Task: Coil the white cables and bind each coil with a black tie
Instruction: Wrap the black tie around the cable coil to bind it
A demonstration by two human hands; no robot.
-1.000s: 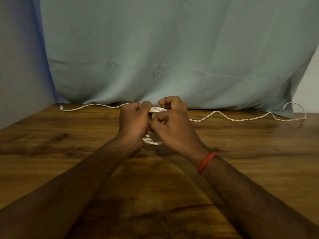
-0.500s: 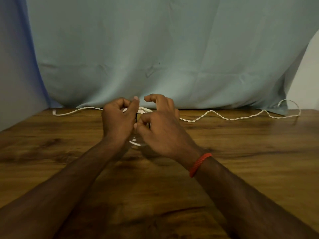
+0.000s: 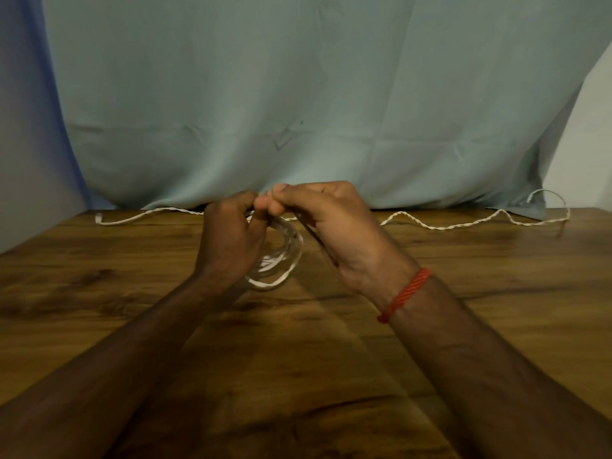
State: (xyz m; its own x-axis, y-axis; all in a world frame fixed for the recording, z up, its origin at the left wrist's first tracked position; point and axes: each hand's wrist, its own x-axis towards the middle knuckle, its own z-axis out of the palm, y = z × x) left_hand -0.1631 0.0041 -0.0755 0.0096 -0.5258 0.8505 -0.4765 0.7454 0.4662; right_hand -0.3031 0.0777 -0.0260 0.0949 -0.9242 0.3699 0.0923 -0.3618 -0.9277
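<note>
Head view, single moment. L hand (image 3: 231, 240) and R hand (image 3: 334, 226) meet above the centre of the wooden table (image 3: 298, 376), fingertips touching at the top.

L hand: fingers curled tight, back of hand toward the camera; it grips the upper part of the white cable coil (image 3: 286, 260). The coil hangs as several stacked loops between the two hands, w/ its lower arc low over the tabletop; blur hides whether it touches the wood.

R hand: palm side partly toward the camera, thumb and forefinger closed in a pinch right beside the L thumb, other fingers curled. A thin black tie (image 3: 314, 236) runs from that pinch diagonally down across the R palm toward the wrist. Its upper end sits at the top of the coil; whether it wraps the loops cannot be told.

Loose white cable (image 3: 447, 225) lies along the far table edge: a twisted, wavy length to the R ending in a raised loop, a flatter length to the L. The hands hide whether these join.

Red cord bracelet (image 3: 407, 293) on R wrist. Pale blue-green cloth (image 3: 298, 94) hangs behind the table.
</note>
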